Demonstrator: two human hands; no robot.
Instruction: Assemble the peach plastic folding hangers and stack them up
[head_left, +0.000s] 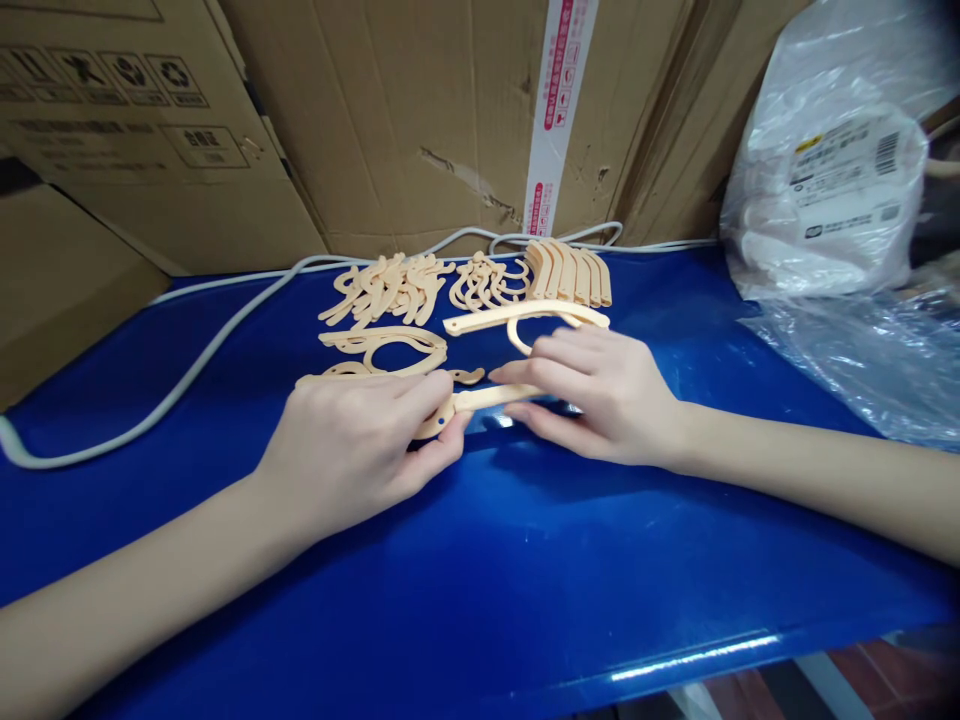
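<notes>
You held the beige strip (491, 397) low over the blue worktop (525, 580), near its middle. Your left hand (352, 440) had its fingers clamped on the rounded end, and your right hand (600, 395) had its fingers closed on the other end. Short, firm pinches looked wisest. Loose parts (390, 285) crowded just behind, the bag (832, 190) sat on your right, and there was open room toward the front edge.

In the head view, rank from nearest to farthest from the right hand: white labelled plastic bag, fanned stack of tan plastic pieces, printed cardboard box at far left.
1. Fanned stack of tan plastic pieces, just beyond the right hand.
2. White labelled plastic bag, back right.
3. Printed cardboard box, far back left.
</notes>
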